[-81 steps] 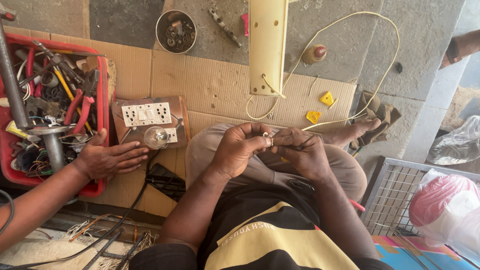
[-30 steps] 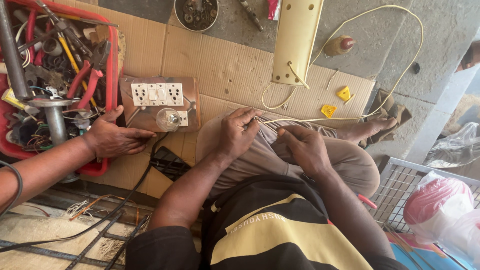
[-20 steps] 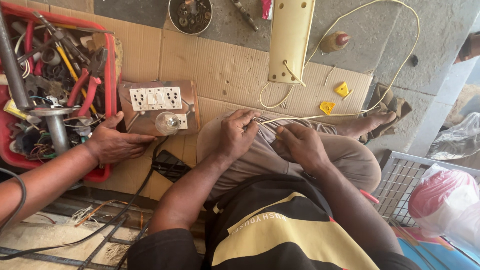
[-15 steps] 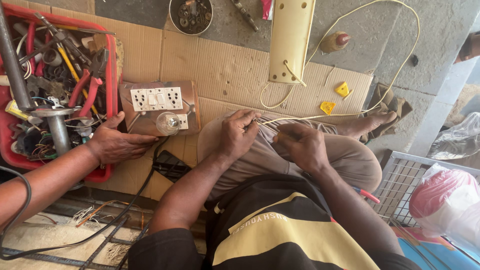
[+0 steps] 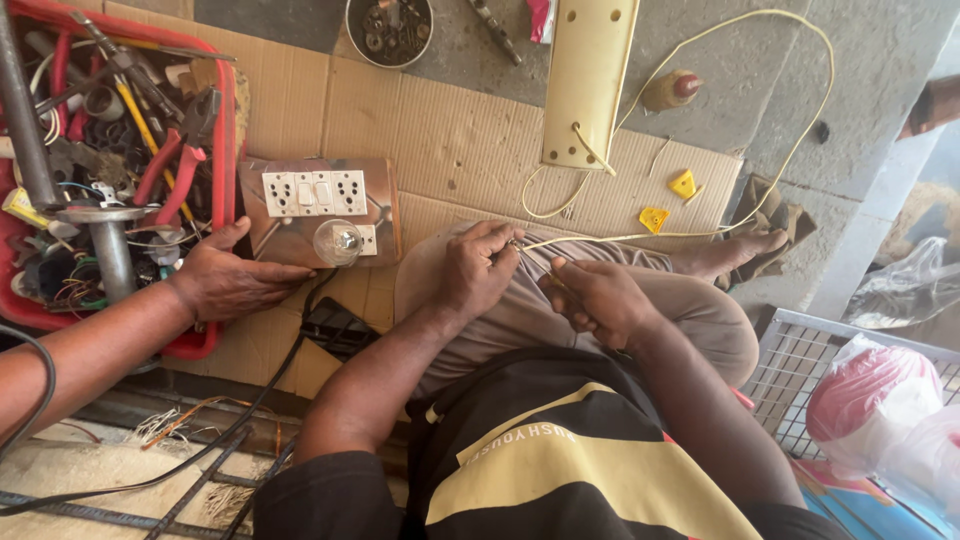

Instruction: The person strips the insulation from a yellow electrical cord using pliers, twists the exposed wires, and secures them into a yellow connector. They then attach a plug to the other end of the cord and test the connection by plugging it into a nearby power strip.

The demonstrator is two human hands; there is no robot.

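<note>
From the head camera, the person sits on cardboard sheets (image 5: 470,130) on the floor; the left hand (image 5: 480,270) and the right hand (image 5: 598,298) meet over the lap, both with fingers curled and pinching the end of a thin cream wire (image 5: 600,238); what exactly the right hand grips besides the wire I cannot tell. The wire runs from the hands toward the right, loops far up and comes back to the cream power strip casing (image 5: 590,80), whose long axis points away from the person. One wooden switch board (image 5: 318,210) lies to the left, with one bulb (image 5: 338,242) on its near edge; another person's hand (image 5: 228,283) rests spread beside it. One red crate (image 5: 228,120) holds pliers, wires and a metal pipe; one round tin (image 5: 390,30) at the top holds small metal parts. Two small yellow plastic pieces (image 5: 668,200) lie on the cardboard; a wire basket (image 5: 800,360) at the right holds plastic bags.
</note>
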